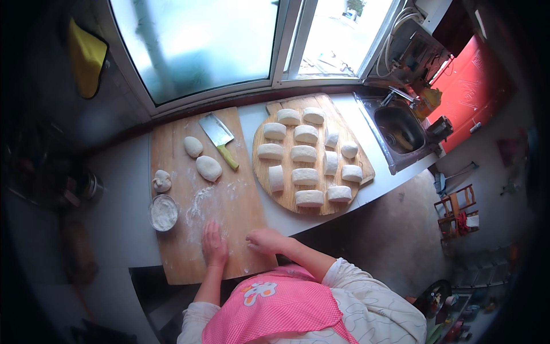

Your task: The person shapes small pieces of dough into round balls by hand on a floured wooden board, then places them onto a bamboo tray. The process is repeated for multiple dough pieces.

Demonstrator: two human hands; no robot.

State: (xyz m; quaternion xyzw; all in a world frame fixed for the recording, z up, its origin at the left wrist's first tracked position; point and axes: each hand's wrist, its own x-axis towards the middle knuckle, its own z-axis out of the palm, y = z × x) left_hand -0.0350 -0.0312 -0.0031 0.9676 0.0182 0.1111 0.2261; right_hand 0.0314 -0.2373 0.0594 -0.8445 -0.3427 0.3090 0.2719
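Note:
My left hand [215, 245] lies palm down on the floured wooden board [249, 206], its fingers stretched forward; nothing shows in it. To its right, my right hand [266, 241] is curled just above or against the board's right edge, and its palm side is hidden. Farther up the board are two smooth dough pieces, one rounded [193, 147] and one oval [209, 168]. Beside them rests a cleaver [217, 130] with a green handle. A small knotted dough lump [162, 181] sits at the left edge, above a bowl of flour [163, 213].
Several cut dough pieces [304, 154] stand on a round slatted mat [283, 202], which overlaps another wooden board [331, 103]. Beyond it at right is a sink [399, 129] with a faucet [401, 93]. A window [197, 43] borders the counter's back. Wooden chairs [457, 210] stand on the floor.

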